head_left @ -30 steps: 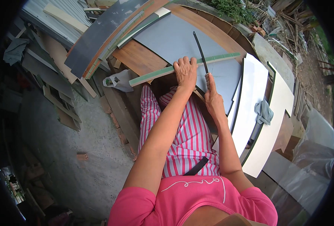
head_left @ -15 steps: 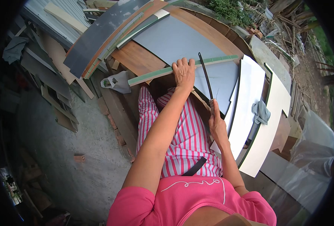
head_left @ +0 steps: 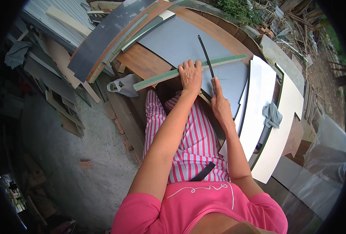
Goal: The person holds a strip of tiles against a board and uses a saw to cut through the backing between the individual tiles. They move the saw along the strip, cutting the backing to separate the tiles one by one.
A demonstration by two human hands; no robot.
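Observation:
My left hand (head_left: 190, 76) is wrapped over a long strip with a green top and pale side (head_left: 157, 78), pressing it against the grey panel. My right hand (head_left: 221, 102) grips the lower end of a thin dark hacksaw blade (head_left: 206, 55), its index finger stretched along it. The blade crosses the strip just right of my left hand, and its far tip with a small hole points away from me. Fine teeth cannot be made out. Several cuts or marks cross the strip's green face. Under both lies the flat grey panel (head_left: 180, 39).
White panels (head_left: 258, 93) with a grey-blue cloth (head_left: 272, 116) on them lie at the right. More green-edged strips (head_left: 147, 31) rest at the upper left. A white plastic bag (head_left: 125, 85) sits left of my knees. Boards (head_left: 50, 80) lean over the concrete floor (head_left: 102, 128).
My right hand has pushed forward and slightly left, so the blade reaches farther past the strip. My left hand and the strip have stayed in place.

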